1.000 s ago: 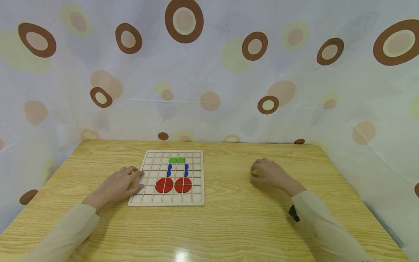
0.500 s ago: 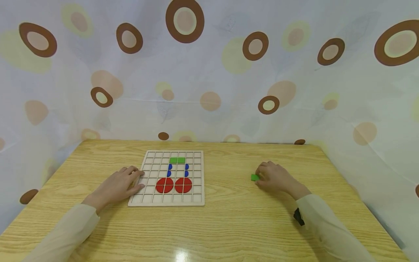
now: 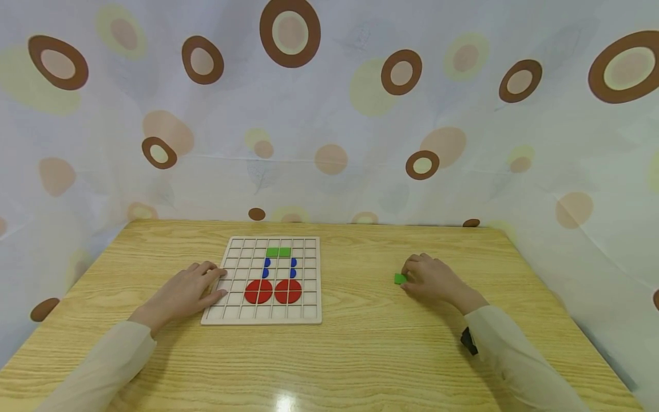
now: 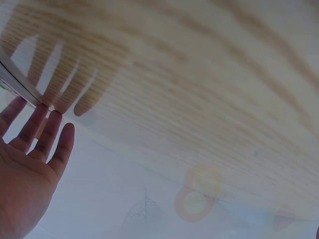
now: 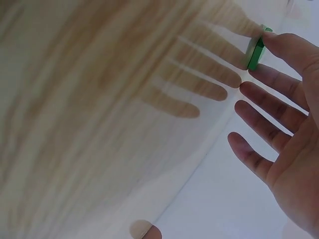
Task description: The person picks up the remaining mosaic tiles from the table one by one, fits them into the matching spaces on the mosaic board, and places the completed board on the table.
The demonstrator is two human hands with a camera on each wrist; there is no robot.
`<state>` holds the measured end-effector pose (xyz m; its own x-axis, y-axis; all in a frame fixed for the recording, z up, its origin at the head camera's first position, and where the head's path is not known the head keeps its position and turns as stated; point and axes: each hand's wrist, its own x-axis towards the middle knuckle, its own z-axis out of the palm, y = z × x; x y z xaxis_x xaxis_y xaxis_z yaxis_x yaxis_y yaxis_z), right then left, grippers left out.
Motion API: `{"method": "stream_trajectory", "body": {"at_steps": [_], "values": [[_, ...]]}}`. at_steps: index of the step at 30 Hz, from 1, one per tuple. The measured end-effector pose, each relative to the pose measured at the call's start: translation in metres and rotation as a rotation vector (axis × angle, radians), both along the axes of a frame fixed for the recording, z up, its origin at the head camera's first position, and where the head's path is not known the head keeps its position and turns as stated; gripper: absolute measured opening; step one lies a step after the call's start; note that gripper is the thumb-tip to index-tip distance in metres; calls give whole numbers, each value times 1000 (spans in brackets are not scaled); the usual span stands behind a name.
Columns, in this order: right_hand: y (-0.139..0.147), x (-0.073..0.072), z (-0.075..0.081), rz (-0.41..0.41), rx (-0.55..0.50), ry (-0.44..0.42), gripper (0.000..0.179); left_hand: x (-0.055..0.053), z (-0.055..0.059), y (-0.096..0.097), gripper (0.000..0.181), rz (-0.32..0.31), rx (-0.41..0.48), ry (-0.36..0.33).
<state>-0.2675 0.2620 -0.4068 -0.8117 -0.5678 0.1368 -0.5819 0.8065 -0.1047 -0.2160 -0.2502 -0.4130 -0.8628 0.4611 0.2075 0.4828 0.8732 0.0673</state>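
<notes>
In the head view my left hand (image 3: 180,293) rests at the left edge of the white gridded board (image 3: 304,312), thumb over its surface. The left wrist view shows its fingers fairly straight, their tips at the board's edge (image 4: 17,82). On the board sit two green square tiles (image 3: 278,252), several blue half-round pieces (image 3: 265,273) and two red discs (image 3: 258,292) made of quarter pieces. To the right, my right hand (image 3: 431,277) pinches a loose green square tile (image 3: 399,278) between thumb and index finger at the tabletop; the other fingers extend loosely in the right wrist view.
A wood-grain table (image 3: 355,355) lies under everything. Behind it and along its sides hangs a pale curtain (image 3: 329,189) patterned with brown rings and dots. A black item (image 3: 468,341) shows under the right sleeve (image 3: 515,349).
My right hand has shifted slightly right and toward me, and more of the green tile shows beyond its fingers. During the last half second it has stayed nearly still. The left hand has not moved.
</notes>
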Motion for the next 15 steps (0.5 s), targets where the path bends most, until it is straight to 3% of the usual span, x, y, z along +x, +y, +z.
{"method": "stream_trajectory", "body": {"at_steps": [15], "values": [[-2, 0, 3, -9, -16, -37, 21, 0, -1, -1, 42, -7, -1, 7]]}}
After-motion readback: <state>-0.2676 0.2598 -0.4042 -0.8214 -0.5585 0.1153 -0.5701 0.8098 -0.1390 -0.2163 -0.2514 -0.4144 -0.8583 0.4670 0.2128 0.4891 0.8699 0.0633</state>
